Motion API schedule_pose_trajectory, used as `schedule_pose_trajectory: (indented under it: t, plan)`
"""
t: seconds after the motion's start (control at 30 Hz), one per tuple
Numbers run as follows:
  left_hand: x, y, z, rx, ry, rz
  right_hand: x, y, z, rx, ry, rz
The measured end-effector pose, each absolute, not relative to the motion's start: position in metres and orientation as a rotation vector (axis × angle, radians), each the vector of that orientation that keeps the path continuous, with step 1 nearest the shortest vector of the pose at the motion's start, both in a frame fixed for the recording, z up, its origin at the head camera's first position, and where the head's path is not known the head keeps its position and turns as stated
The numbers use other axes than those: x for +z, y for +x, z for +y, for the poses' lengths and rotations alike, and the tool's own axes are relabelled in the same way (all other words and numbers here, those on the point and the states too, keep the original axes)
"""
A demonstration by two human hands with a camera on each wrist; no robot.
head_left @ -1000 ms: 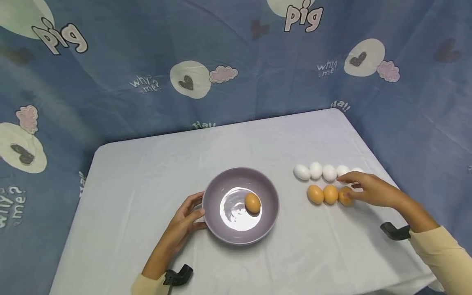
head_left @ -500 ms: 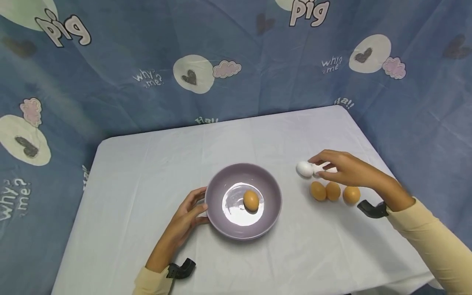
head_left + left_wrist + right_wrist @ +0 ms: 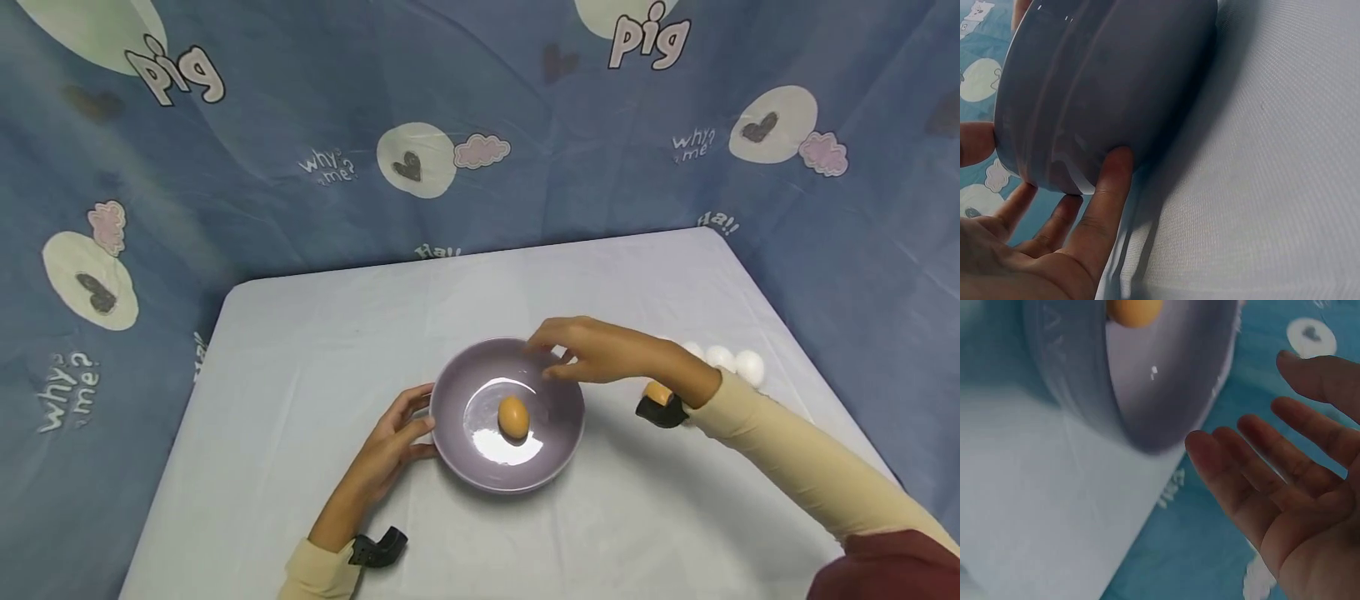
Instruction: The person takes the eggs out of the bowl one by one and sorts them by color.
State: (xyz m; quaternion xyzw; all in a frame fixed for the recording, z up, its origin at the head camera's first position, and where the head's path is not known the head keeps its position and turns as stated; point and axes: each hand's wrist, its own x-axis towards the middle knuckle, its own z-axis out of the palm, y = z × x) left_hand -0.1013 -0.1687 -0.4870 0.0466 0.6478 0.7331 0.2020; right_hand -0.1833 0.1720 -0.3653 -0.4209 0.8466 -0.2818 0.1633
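Note:
A purple bowl [image 3: 457, 467] stands on the white-covered table, with one brown egg [image 3: 513, 417] in it. My left hand [image 3: 393, 442] rests against the bowl's left side; in the left wrist view its extended fingers [image 3: 1099, 212] touch the outer wall and the thumb is at the rim. Over the bowl's right rim hovers my right hand [image 3: 588, 350], fingers spread. Nothing lies between them in the right wrist view, where the palm [image 3: 1319, 550] shows bare.
Several white eggs [image 3: 748, 367] lie in a row at the right, partly behind the right forearm. A brown egg [image 3: 657, 392] peeks out beside the black wrist camera [image 3: 662, 412]. A blue printed curtain [image 3: 315, 225] borders the table's back and right.
My right hand has left the brown eggs, passed over the white eggs and come left to the bowl. The left hand stays at the bowl's side. The head view has shifted slightly.

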Motion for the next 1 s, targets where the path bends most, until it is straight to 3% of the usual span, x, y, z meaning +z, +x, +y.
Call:
schedule_pose_trajectory:
  t: [0.5, 1.0]
  plan:
    - [-0.487, -0.099, -0.170, 2.032, 0.110, 1.823, -0.387, -0.186, 0.121, -0.605, -1.380, 2.289]
    - [-0.484, -0.099, -0.171, 2.031, 0.115, 1.825, -0.404, -0.179, 0.102, -0.400, -1.302, 2.233]
